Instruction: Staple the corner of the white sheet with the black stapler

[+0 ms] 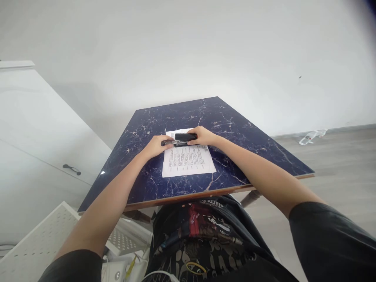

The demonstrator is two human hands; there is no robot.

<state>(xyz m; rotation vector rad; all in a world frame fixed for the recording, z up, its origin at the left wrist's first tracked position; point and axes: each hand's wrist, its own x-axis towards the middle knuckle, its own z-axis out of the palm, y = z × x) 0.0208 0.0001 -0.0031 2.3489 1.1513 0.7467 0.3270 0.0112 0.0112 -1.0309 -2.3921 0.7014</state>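
A black stapler (185, 137) lies over the printed paper (189, 163), its long upper part above a narrower dark base. My right hand (203, 136) is closed around the stapler's right end. At its left end, my left hand (157, 145) pinches a small black piece, from which a thin metal strip runs towards the stapler's body. Whether that piece is still joined to the stapler cannot be made out. The paper rests flat on the blue marbled table, and its upper part is partly covered by the stapler and my fingers.
The dark blue table (164, 192) has a brown edge and stands against a white wall. To the left are a white cabinet (38, 129) and a perforated white panel (44, 239). A clear plastic item (310, 137) lies on the floor at the right.
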